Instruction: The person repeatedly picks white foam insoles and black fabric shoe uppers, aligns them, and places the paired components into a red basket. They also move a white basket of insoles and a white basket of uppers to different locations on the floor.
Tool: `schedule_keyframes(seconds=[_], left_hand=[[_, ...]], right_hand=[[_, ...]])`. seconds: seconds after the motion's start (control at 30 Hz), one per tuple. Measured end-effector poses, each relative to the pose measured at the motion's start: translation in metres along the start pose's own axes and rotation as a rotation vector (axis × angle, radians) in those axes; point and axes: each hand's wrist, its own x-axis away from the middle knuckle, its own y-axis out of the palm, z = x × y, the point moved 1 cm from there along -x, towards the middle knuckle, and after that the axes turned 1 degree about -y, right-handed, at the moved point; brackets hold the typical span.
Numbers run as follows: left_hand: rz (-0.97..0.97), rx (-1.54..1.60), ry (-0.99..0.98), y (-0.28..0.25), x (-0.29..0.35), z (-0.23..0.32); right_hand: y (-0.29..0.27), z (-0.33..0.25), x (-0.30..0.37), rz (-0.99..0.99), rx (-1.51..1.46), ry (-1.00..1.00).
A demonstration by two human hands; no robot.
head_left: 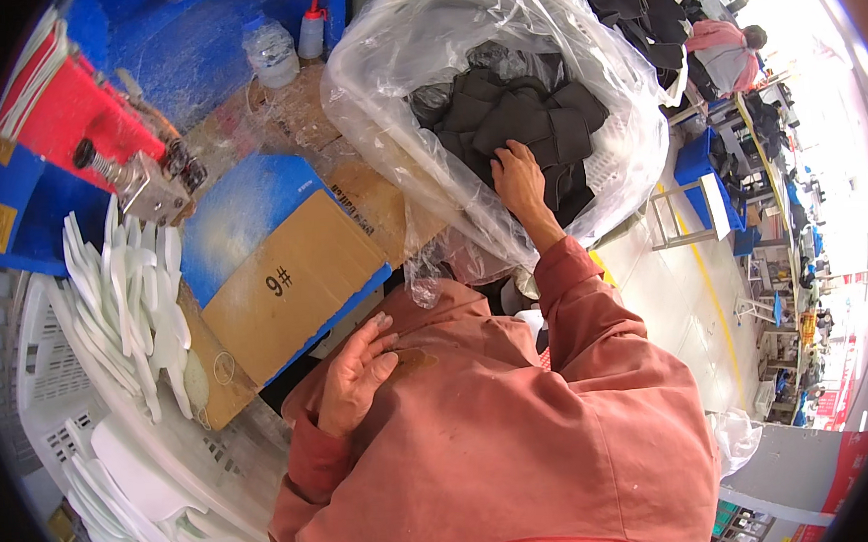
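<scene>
Black flat pieces [534, 126] heaped in a white basket [602, 176] lined with a clear plastic bag [373, 86], beyond the worktable's near corner. Right hand [521, 184] is in over the near side of the heap, fingers loosely curved, fingertips touching the top pieces; can't tell if it has a grip on any. Left hand [356, 380] is held up in front of the smock [524, 434], half open, thumb apart from the fingers, nothing in it, just beside a cardboard sheet [291, 290].

Surface: the cardboard lies over a blue sheet [242, 218] dusted pale, on a worn brown worktable [296, 120]. At the back, 1 clear bottle [272, 52] and 1 small bottle with a red nozzle [312, 32]. Left side: red machine [66, 110] with a metal fitting [151, 189], and below it white curved pieces [128, 300] stacked in a white crate [52, 359].

Room: pale floor [688, 285] with a yellow line [720, 323], white metal stand [689, 216], blue bin [696, 166], 1 co-worker in pink [729, 49] near the top right, more benches down the right side.

Hard to see: bottom of the heap is buried, bag folds and glare cover much of the basket wall, crate is cut by the dark fisheye rim, far benches too small and washed out to sort
</scene>
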Motion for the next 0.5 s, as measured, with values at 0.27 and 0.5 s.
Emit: schedule_keyframes(seconds=[0.27, 0.5], left_hand=[[0.014, 0.014, 0.013, -0.009, -0.011, -0.004], [-0.003, 0.013, 0.103, -0.007, -0.028, 0.010]], right_hand=[[-0.051, 0.033, -0.017, 0.316, -0.735, 0.285], [-0.129, 0.052, -0.012, 0.311, -1.256, 0.312]])
